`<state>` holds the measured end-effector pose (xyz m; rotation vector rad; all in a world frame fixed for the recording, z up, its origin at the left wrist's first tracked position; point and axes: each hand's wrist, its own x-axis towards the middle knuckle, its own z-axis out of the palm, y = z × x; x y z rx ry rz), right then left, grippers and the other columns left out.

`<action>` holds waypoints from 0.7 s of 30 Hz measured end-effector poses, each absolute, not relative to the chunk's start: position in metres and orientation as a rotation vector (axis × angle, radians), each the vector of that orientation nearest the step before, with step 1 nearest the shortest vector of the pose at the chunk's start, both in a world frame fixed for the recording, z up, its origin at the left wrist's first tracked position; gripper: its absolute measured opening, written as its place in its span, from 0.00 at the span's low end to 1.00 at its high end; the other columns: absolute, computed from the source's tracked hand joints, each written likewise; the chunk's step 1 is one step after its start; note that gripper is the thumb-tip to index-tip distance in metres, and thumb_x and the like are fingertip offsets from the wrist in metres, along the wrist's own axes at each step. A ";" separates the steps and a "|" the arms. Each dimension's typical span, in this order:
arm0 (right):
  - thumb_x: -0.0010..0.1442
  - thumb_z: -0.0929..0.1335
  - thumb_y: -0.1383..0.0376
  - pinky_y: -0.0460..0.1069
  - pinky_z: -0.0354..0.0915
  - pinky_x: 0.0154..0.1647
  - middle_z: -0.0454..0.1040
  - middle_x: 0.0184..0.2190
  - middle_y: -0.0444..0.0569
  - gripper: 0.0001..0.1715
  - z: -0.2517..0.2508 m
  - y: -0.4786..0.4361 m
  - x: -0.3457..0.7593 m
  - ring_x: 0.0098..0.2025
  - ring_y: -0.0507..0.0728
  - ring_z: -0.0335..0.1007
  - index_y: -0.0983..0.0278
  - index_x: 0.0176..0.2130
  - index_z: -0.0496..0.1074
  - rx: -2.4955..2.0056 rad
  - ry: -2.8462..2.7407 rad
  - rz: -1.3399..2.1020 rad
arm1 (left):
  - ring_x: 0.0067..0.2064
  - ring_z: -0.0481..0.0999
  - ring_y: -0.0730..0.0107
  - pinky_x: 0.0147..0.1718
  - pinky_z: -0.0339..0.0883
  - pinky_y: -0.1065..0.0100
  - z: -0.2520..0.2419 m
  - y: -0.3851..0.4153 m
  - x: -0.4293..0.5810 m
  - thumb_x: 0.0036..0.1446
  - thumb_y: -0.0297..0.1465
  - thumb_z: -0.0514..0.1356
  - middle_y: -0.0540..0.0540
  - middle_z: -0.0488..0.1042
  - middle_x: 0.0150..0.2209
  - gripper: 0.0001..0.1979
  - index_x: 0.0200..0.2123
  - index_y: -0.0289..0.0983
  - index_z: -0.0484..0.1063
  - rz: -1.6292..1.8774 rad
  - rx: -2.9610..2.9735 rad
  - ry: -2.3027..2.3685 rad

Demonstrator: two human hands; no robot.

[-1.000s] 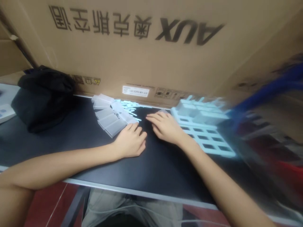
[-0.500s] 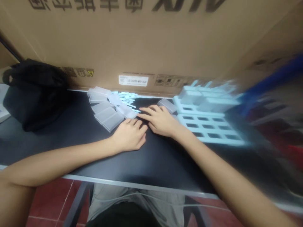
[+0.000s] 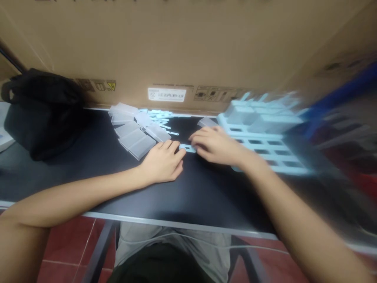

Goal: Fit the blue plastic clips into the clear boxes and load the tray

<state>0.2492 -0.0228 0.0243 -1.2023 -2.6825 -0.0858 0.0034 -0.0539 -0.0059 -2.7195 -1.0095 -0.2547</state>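
Observation:
A small light blue plastic strip (image 3: 187,148) with an opening in its face lies between my two hands, low over the black table. At its left end my left hand (image 3: 163,162) is closed, fingers curled and thumb and index against the strip. My right hand (image 3: 219,146) pinches the right end, its fingers bent and partly hidden. Just beyond my left hand several grey flat rectangular pieces (image 3: 137,141) lie fanned out and overlapping. Behind them is a pile of light blue strips (image 3: 160,115). Another grey piece (image 3: 207,122) rests behind my right hand.
To the right stands a light blue rack (image 3: 279,151) with rows of rectangular slots; its back rows hold grey pieces (image 3: 241,113) with blue tips sticking up. A black bag (image 3: 44,118) sits at the left. A large cardboard box (image 3: 176,47) walls off the table's back.
My right hand has moved right from beside the pile, and its spread fingers have closed. A light blue strip now shows between my hands. My left hand has barely moved.

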 end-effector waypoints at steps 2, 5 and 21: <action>0.70 0.61 0.60 0.57 0.62 0.46 0.81 0.42 0.55 0.17 0.034 -0.027 0.264 0.44 0.64 0.73 0.61 0.42 0.77 -1.407 -2.525 -0.089 | 0.54 0.74 0.51 0.50 0.68 0.55 -0.008 -0.053 0.003 0.74 0.36 0.48 0.34 0.73 0.60 0.18 0.52 0.34 0.74 -0.271 -2.751 -0.963; 0.70 0.61 0.46 0.57 0.64 0.39 0.80 0.33 0.55 0.27 0.042 -0.036 0.282 0.35 0.65 0.74 0.62 0.47 0.77 -1.911 -2.201 -0.129 | 0.55 0.73 0.52 0.53 0.67 0.55 -0.010 -0.050 0.002 0.75 0.36 0.48 0.34 0.73 0.60 0.19 0.51 0.33 0.75 -0.272 -2.825 -0.876; 0.58 0.73 0.43 0.51 0.64 0.32 0.77 0.29 0.46 0.24 0.045 -0.054 0.264 0.29 0.57 0.71 0.60 0.38 0.73 -1.519 -2.320 0.407 | 0.49 0.75 0.59 0.40 0.70 0.64 -0.011 -0.041 -0.002 0.69 0.40 0.58 0.41 0.76 0.52 0.13 0.48 0.38 0.74 -0.479 -2.995 -0.612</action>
